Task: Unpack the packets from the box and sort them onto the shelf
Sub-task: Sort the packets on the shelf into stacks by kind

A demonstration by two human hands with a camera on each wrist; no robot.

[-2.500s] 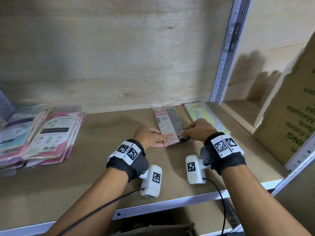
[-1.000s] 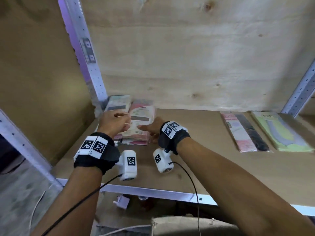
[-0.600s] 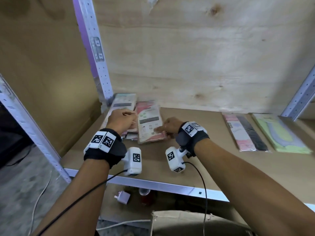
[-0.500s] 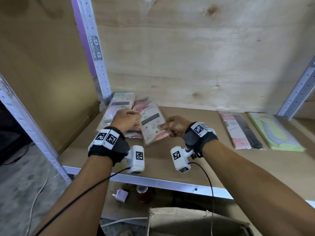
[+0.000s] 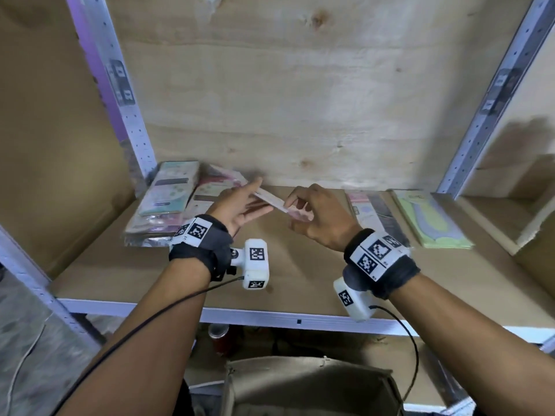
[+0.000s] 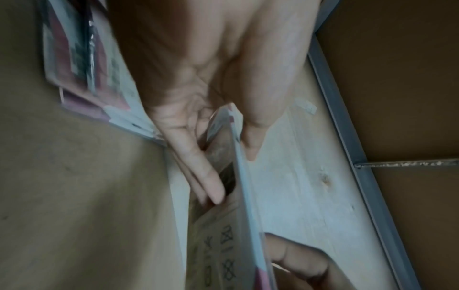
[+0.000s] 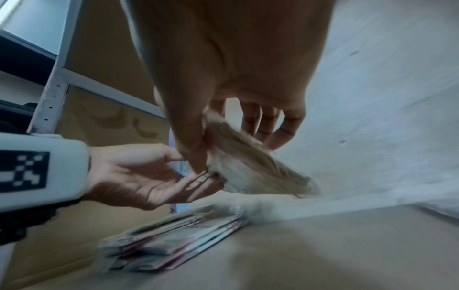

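A flat pink and white packet [image 5: 270, 202] hangs tilted on edge above the shelf board [image 5: 300, 280]. My right hand [image 5: 295, 207] pinches its right end between thumb and forefinger; the right wrist view shows that packet [image 7: 253, 168] blurred under the thumb. My left hand [image 5: 246, 204] lies palm up with straight fingers under the packet's left end. In the left wrist view the packet [image 6: 238, 196] stands between the thumb and the straight fingers [image 6: 198, 157]. A stack of similar packets [image 5: 168, 202] lies at the shelf's back left corner.
A pink and black packet [image 5: 372, 211] and a pale green packet [image 5: 432, 220] lie flat at the right of the shelf. A cardboard box [image 5: 306, 385] stands below the shelf's metal front edge [image 5: 270, 318]. Metal uprights [image 5: 126, 109] flank the bay; plywood backs it.
The packet has come up off the left stack and moved right towards the shelf's middle, turning onto its edge. My left hand has straightened its fingers; my right still pinches the packet.
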